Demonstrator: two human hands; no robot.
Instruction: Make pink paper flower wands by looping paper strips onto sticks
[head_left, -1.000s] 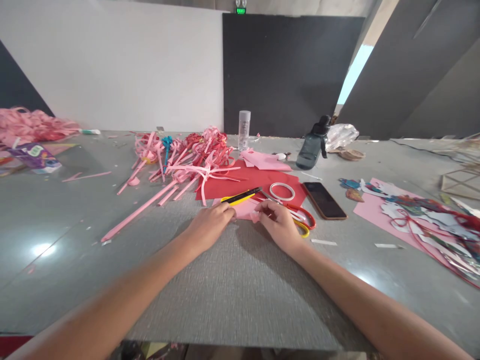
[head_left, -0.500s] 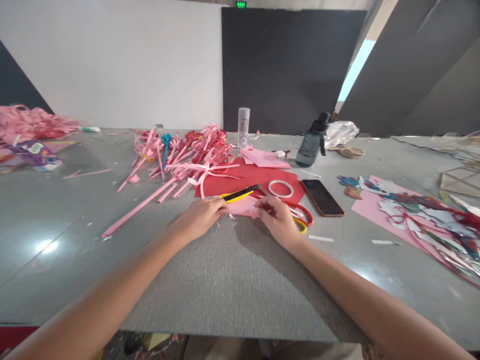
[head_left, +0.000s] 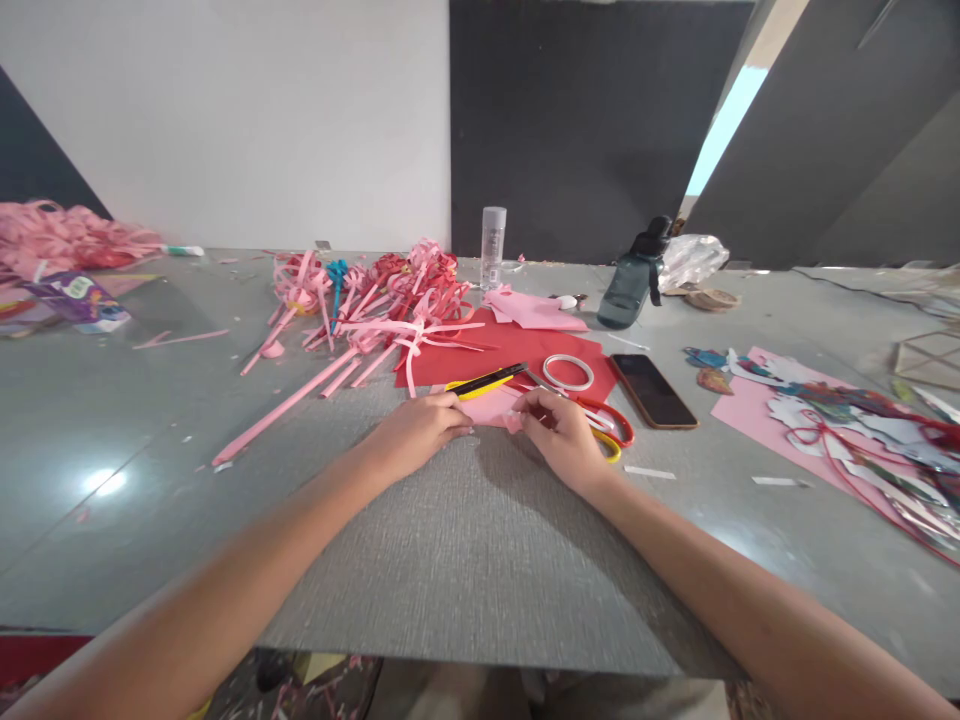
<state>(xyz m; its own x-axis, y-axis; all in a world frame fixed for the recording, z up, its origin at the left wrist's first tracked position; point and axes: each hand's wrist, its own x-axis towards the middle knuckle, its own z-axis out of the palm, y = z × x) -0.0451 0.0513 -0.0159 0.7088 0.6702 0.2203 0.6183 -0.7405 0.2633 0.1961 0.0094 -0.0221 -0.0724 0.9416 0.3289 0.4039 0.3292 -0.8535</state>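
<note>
Forearms entering from both lower corners of the frame, converging just above centre. Left hand (head_left: 420, 432) palm down, fingers extended forward and pressed flat on the left edge of a small pink paper piece (head_left: 491, 408); pressing, not clenched. Right hand (head_left: 564, 440) palm down, knuckles raised, fingers curled inward, thumb and forefinger pinching the right end of the same pink paper piece. Paper lying on the far edge of the grey textured mat (head_left: 465, 550), centre of frame, between the two hands.

Directly above the paper: yellow-and-black utility knife (head_left: 487, 381), lying aslant on a red paper sheet (head_left: 517, 355), untouched. Right of the knife: white tape ring (head_left: 568, 372) on the same sheet. Just right of the right hand: scissors (head_left: 611, 430) with red and yellow handles, partly hidden behind the fingers. Further right: dark phone (head_left: 654, 391), face up.

Upper centre-left: pile of pink and red paper strips (head_left: 375, 300). Upper centre: clear bottle (head_left: 492, 247), upright. To its right: dark water bottle (head_left: 634, 278), leaning. Right edge: pink sheet with coloured cut-outs (head_left: 832, 420). Upper left: second pink strip heap (head_left: 60, 235). All on grey table (head_left: 112, 420).
</note>
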